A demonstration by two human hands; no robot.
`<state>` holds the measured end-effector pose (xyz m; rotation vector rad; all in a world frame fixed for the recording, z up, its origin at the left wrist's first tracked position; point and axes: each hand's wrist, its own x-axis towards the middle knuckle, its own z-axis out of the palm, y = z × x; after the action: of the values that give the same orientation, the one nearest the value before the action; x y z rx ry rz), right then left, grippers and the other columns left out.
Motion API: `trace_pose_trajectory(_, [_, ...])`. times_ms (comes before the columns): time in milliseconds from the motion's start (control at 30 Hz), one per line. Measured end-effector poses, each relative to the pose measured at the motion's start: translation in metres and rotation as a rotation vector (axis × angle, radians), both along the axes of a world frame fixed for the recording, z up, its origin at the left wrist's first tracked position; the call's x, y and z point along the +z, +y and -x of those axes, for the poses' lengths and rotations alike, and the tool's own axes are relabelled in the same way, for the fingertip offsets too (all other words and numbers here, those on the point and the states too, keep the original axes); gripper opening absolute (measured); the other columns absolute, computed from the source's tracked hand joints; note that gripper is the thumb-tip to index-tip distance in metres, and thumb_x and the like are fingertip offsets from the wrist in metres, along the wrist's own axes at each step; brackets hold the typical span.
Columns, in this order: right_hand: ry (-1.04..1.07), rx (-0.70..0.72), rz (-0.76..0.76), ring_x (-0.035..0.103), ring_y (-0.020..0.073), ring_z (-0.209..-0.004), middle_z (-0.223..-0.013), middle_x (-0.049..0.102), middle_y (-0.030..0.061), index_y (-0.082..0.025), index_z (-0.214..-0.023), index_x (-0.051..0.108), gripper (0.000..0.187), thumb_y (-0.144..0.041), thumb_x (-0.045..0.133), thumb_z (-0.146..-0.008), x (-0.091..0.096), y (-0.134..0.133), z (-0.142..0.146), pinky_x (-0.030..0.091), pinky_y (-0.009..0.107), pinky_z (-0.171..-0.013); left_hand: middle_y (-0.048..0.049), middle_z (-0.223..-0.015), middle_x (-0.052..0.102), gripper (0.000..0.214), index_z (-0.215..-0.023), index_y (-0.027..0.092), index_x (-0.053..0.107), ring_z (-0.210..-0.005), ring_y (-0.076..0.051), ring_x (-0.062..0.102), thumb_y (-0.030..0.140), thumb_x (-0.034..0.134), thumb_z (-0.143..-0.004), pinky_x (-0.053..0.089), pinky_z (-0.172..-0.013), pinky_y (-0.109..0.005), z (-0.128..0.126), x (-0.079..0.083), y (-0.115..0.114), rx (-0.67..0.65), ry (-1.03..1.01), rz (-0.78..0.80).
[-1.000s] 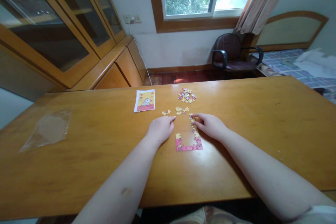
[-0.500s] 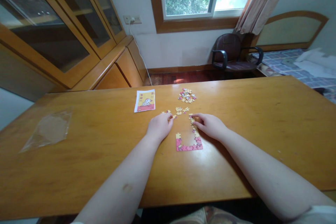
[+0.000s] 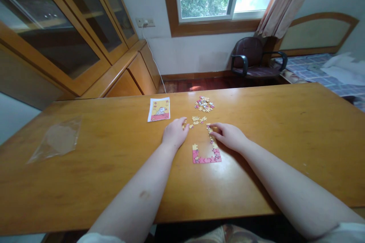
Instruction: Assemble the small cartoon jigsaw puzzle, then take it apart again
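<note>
A partly joined jigsaw puzzle lies on the table, with a pink bottom edge, a short left side and a taller yellow right side. My right hand rests against the top of that right side, thumb and forefinger apart and touching its border. Over a few loose yellow puzzle pieces at the left, my left hand has its thumb and fingers parted; its fingertips partly hide some pieces. Several loose yellow pieces lie between and beyond the hands.
A heap of mixed puzzle pieces sits near the table's far edge. The picture card of a white animal lies to its left. A clear plastic bag is on the left of the wooden table. An armchair stands beyond.
My left hand's fingers have spread from a closer pinch and reach slightly farther forward over the loose pieces. My right hand stays at the puzzle's right side. The view has shifted slightly.
</note>
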<state>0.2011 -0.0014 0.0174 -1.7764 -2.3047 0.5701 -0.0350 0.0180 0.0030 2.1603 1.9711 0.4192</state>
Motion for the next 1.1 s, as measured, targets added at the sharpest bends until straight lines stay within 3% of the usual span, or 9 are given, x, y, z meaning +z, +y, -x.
trace_pose_trajectory(133, [0.0, -0.002, 0.006, 0.063, 0.0183, -0.079, -0.09, 0.07, 0.0034, -0.029, -0.12, 0.062, 0.038, -0.045, 0.051, -0.087, 0.0011, -0.0006, 0.0, 0.041, 0.026, -0.067, -0.0081, -0.108, 0.065, 0.036, -0.12, 0.023, 0.059, -0.096, -0.023, 0.062, 0.037, 0.045, -0.09, 0.048, -0.081, -0.031, 0.0064, -0.0025, 0.0052, 0.098, 0.042, -0.02])
trace_pose_trajectory(400, [0.004, -0.005, 0.006, 0.063, 0.0193, -0.079, -0.088, 0.07, 0.0039, -0.028, -0.12, 0.062, 0.038, -0.046, 0.051, -0.087, 0.0011, 0.0002, 0.0014, 0.041, 0.027, -0.067, -0.007, -0.098, 0.064, 0.031, -0.108, 0.028, 0.067, -0.093, -0.023, 0.061, 0.041, 0.046, -0.089, 0.047, -0.079, -0.032, 0.0068, -0.0038, 0.0078, 0.082, 0.099, -0.017])
trace_pose_trajectory(667, [-0.005, -0.004, 0.009, 0.062, 0.0183, -0.077, -0.088, 0.069, 0.0037, -0.028, -0.12, 0.062, 0.038, -0.046, 0.05, -0.088, 0.0018, 0.0001, 0.0004, 0.041, 0.026, -0.066, -0.0037, -0.097, 0.062, 0.032, -0.107, 0.031, 0.069, -0.091, -0.018, 0.06, 0.021, 0.045, -0.087, 0.046, -0.083, -0.028, 0.0062, -0.0077, 0.01, 0.009, -0.003, -0.031])
trace_pose_trajectory(867, [0.008, -0.003, 0.011, 0.062, 0.0182, -0.077, -0.087, 0.069, 0.0036, -0.028, -0.12, 0.061, 0.039, -0.046, 0.05, -0.088, 0.0013, -0.0001, 0.0004, 0.041, 0.026, -0.067, -0.0059, -0.097, 0.061, 0.025, -0.101, 0.026, 0.068, -0.092, -0.022, 0.06, 0.038, 0.053, -0.085, 0.047, -0.082, -0.033, 0.0044, -0.0055, 0.0075, 0.035, 0.039, -0.046])
trace_pose_trajectory(1100, [0.013, -0.008, 0.02, 0.062, 0.0188, -0.079, -0.086, 0.069, 0.0042, -0.027, -0.12, 0.062, 0.038, -0.044, 0.051, -0.087, 0.0047, -0.0009, 0.0014, 0.041, 0.026, -0.068, -0.0043, -0.095, 0.062, 0.026, -0.099, 0.03, 0.07, -0.091, -0.02, 0.06, 0.025, 0.047, -0.088, 0.046, -0.082, -0.031, 0.0052, -0.0024, 0.0061, 0.006, 0.038, 0.0])
